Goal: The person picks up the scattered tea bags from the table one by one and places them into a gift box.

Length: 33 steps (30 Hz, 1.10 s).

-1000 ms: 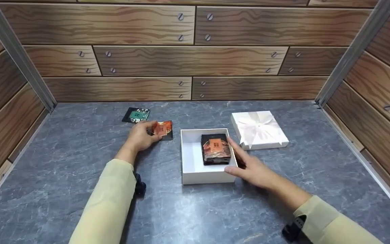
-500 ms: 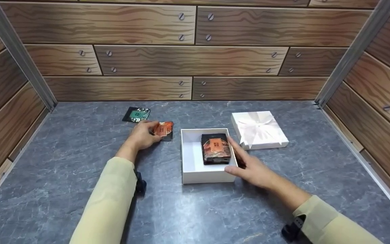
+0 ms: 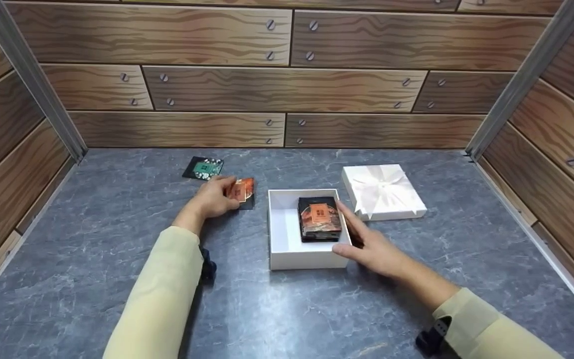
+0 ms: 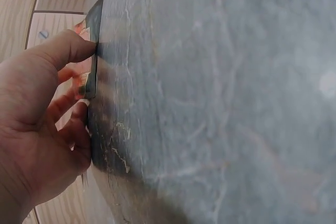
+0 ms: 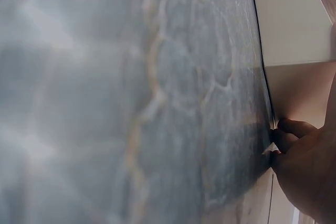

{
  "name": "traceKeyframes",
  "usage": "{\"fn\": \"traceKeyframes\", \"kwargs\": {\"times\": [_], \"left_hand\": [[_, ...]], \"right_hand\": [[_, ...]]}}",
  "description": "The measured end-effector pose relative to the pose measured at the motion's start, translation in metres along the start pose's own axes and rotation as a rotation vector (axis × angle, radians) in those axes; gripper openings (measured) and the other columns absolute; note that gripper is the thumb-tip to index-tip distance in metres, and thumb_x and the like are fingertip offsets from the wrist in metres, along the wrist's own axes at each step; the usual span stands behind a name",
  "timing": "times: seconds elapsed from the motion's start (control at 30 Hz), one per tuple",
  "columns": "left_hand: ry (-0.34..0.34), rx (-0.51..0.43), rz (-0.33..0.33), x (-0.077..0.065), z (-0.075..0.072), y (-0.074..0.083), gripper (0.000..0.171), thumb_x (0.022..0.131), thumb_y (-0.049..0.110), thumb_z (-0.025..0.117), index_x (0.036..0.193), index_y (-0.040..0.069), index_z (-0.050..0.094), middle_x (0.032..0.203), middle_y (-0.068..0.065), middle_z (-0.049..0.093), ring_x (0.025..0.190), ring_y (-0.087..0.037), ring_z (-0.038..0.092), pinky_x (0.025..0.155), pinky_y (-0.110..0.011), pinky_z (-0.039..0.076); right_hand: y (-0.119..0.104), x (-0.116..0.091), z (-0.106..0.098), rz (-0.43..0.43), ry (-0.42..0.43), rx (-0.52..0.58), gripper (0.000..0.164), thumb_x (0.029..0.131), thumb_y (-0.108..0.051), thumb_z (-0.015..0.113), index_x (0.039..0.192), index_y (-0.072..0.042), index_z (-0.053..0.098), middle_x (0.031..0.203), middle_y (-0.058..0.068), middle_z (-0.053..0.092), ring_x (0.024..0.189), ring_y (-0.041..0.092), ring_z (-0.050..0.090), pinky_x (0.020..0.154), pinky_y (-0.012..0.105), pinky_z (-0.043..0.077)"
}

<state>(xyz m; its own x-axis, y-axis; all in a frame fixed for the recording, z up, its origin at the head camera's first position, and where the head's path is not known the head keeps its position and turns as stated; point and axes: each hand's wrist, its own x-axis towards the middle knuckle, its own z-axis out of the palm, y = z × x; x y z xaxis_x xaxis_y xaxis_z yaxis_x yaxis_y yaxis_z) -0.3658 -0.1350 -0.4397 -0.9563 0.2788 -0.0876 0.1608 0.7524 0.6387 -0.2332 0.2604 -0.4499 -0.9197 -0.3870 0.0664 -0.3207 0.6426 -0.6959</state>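
Observation:
In the head view my left hand (image 3: 213, 196) pinches an orange-and-black flat packet (image 3: 247, 189) between thumb and fingers. The left wrist view shows this packet (image 4: 93, 72) close over the table, with the thumb on its lower edge. Another flat packet, green and black (image 3: 203, 168), lies just behind that hand. My right hand (image 3: 374, 249) holds the right side of an open white box (image 3: 287, 260), thumb at the front corner of the rim, index finger along the right wall. Its other fingers rest low against the box wall (image 5: 302, 90). Inside the box sits a stack of similar orange-and-black packets (image 3: 320, 219), toward the right.
A white lid with a ribbon bow (image 3: 382, 192) lies behind and right of the box. The grey marbled table (image 3: 262, 314) is bounded by wood-patterned walls (image 3: 287, 89) at the back and both sides.
Both hands stay almost where they were, the left still at the orange-and-black packet and the right still at the box. The whole head view has shifted slightly.

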Motion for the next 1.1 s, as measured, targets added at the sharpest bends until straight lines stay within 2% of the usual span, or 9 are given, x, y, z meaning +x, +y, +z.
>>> {"fn": "traceKeyframes", "kwargs": {"times": [0.07, 0.3, 0.53, 0.67, 0.8, 0.97, 1.1], "left_hand": [[0.007, -0.03, -0.008, -0.001, 0.001, 0.0, 0.079, 0.093, 0.013, 0.074, 0.163, 0.005, 0.04, 0.166, -0.026, 0.033, 0.151, -0.044, 0.033, 0.125, -0.051, 0.029], [0.056, -0.141, 0.029, -0.007, 0.006, 0.0, 0.078, 0.093, 0.002, 0.077, 0.162, 0.004, 0.041, 0.153, -0.024, 0.054, 0.136, -0.034, 0.053, 0.119, -0.046, 0.039], [0.095, -0.166, 0.078, -0.016, 0.01, 0.006, 0.069, 0.101, 0.005, 0.07, 0.164, 0.009, 0.041, 0.155, -0.023, 0.053, 0.137, -0.034, 0.053, 0.118, -0.048, 0.04], [0.168, -0.254, 0.102, -0.023, 0.005, 0.012, 0.062, 0.099, 0.004, 0.074, 0.157, 0.007, 0.053, 0.143, -0.021, 0.064, 0.121, -0.027, 0.061, 0.106, -0.039, 0.049], [0.247, -0.297, 0.128, -0.032, -0.008, 0.028, 0.051, 0.094, 0.005, 0.081, 0.143, 0.006, 0.067, 0.123, -0.018, 0.073, 0.103, -0.021, 0.065, 0.086, -0.029, 0.053], [0.261, -0.206, 0.186, -0.049, -0.028, 0.057, 0.044, 0.095, 0.017, 0.083, 0.137, 0.011, 0.073, 0.109, -0.01, 0.076, 0.092, -0.018, 0.065, 0.078, -0.029, 0.051], [0.272, -0.156, 0.246, -0.06, -0.036, 0.08, 0.032, 0.1, 0.025, 0.078, 0.13, 0.016, 0.078, 0.107, -0.007, 0.078, 0.086, -0.018, 0.063, 0.074, -0.033, 0.049]], "right_hand": [[0.0, -0.001, 0.0, 0.006, 0.0, -0.006, 0.1, 0.097, -0.05, 0.074, 0.172, -0.034, 0.011, 0.164, 0.025, 0.037, 0.141, 0.056, 0.044, 0.116, 0.071, 0.031], [0.0, -0.002, 0.0, 0.007, -0.004, 0.0, 0.099, 0.097, -0.05, 0.073, 0.172, -0.034, 0.01, 0.164, 0.026, 0.035, 0.141, 0.057, 0.044, 0.116, 0.072, 0.03], [0.0, -0.002, 0.0, 0.029, -0.013, 0.018, 0.1, 0.097, -0.052, 0.073, 0.172, -0.036, 0.009, 0.166, 0.025, 0.033, 0.142, 0.058, 0.042, 0.116, 0.073, 0.028], [-0.002, 0.0, 0.001, 0.034, -0.016, 0.02, 0.1, 0.096, -0.053, 0.074, 0.172, -0.038, 0.009, 0.166, 0.025, 0.033, 0.14, 0.059, 0.043, 0.115, 0.074, 0.029], [-0.001, 0.001, 0.001, 0.023, -0.013, 0.022, 0.101, 0.096, -0.053, 0.074, 0.172, -0.037, 0.009, 0.165, 0.025, 0.034, 0.14, 0.059, 0.044, 0.115, 0.073, 0.03], [0.0, 0.001, 0.001, 0.006, -0.011, 0.033, 0.101, 0.096, -0.05, 0.075, 0.172, -0.035, 0.01, 0.166, 0.023, 0.034, 0.144, 0.056, 0.04, 0.119, 0.07, 0.027], [0.001, 0.0, 0.002, 0.008, -0.006, 0.036, 0.101, 0.095, -0.051, 0.076, 0.172, -0.037, 0.011, 0.166, 0.022, 0.033, 0.143, 0.056, 0.041, 0.119, 0.07, 0.028]]}}
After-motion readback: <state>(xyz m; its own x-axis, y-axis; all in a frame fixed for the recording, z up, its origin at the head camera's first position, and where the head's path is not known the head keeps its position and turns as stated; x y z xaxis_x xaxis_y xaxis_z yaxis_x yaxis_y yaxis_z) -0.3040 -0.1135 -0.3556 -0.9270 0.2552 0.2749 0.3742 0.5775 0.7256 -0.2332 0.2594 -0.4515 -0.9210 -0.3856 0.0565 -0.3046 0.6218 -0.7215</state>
